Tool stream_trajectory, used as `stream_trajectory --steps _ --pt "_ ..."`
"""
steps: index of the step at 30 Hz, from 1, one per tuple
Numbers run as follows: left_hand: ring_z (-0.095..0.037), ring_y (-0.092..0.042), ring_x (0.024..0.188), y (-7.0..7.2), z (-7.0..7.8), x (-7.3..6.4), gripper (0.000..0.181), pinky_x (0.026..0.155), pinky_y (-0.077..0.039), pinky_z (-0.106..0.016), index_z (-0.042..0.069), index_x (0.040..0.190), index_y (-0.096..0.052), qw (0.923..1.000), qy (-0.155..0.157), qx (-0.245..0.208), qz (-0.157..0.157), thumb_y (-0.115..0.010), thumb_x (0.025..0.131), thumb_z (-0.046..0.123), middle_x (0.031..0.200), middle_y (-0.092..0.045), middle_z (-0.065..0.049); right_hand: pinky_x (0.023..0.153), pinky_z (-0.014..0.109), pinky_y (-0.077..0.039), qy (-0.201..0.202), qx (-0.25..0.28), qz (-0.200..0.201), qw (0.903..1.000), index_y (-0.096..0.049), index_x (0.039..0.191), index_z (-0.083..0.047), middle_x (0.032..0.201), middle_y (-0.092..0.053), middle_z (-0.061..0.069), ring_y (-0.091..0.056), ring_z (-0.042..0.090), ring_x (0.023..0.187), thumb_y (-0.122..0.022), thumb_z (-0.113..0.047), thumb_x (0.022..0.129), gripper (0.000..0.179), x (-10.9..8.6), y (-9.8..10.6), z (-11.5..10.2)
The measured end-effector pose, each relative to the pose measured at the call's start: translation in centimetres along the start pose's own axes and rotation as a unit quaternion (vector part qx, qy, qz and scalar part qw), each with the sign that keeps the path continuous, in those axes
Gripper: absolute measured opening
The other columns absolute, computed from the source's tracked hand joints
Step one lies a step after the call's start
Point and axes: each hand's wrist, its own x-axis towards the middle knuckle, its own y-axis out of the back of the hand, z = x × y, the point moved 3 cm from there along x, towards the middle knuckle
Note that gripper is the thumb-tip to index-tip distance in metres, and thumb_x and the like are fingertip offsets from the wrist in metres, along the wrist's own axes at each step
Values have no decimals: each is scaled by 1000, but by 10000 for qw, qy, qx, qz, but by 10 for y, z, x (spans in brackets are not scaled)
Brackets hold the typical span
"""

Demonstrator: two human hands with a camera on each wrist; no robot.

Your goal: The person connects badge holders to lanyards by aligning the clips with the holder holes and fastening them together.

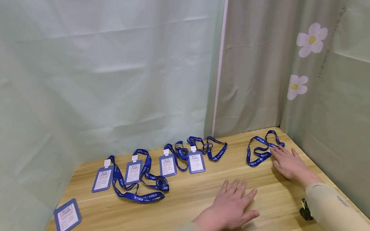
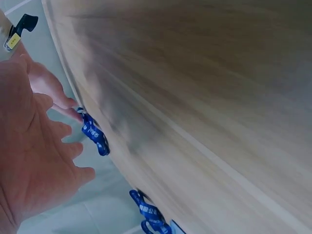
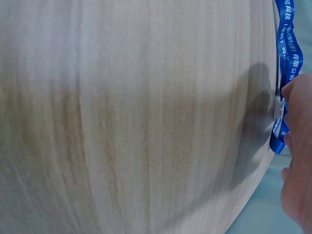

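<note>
My left hand (image 1: 229,207), palm down with straight, spread fingers, is low over the front middle of the wooden table and holds nothing. At the right side, the fingertips of my right hand (image 1: 288,161) touch a loose blue lanyard (image 1: 256,162) with white lettering. In the right wrist view, a small white clip (image 3: 278,107) on this lanyard shows beside the fingers. No card holder hangs on it. A blue card holder (image 1: 67,216) without a strap lies alone at the table's left edge.
Several blue card holders with lanyards, among them one card holder (image 1: 167,165) near the middle, lie in a row along the back of the wooden table (image 1: 122,223). Pale curtains (image 1: 135,79) stand behind and beside it. A black wrist device (image 1: 305,210) is at the right sleeve.
</note>
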Motion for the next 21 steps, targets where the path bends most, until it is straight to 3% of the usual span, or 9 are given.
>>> stream_trajectory --steps 8,21 --pt "-28 -17 155 1 6 23 70 123 -14 -55 38 163 -21 9997 133 181 -73 -23 102 71 170 -18 -2 116 73 -10 27 -82 27 10000 -39 154 5 158 -34 28 -27 52 146 -44 -22 106 55 1 0 2" --pt "-26 -14 156 -11 -7 48 70 124 -11 -52 41 163 -18 9979 496 324 -265 -25 101 73 171 -15 1 115 73 -12 149 -42 -90 9998 -42 153 3 158 -36 27 -25 52 146 -45 -21 107 52 4 0 -4"
